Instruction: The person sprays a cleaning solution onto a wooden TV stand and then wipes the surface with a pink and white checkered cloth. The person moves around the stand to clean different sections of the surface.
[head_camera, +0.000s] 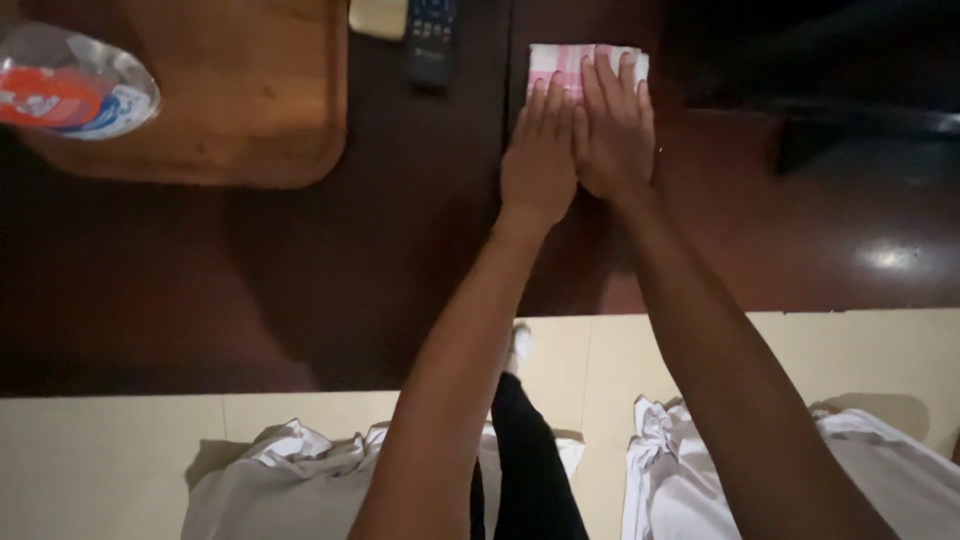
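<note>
Dim, warm cast; glare spot on dark table (890, 257) right; soft focus, corners murky.

Two hands, left (540, 160) and right (615, 135), lie flat side by side at upper centre. One folded pink-and-white cloth (560, 58) sits under their fingertips. One remote (432, 40) lies at top centre. One wooden tray (240, 90) and one plastic bottle (70, 85) are at upper left. Two white cloth heaps (300, 480) (900, 480) lie along the bottom.
</note>
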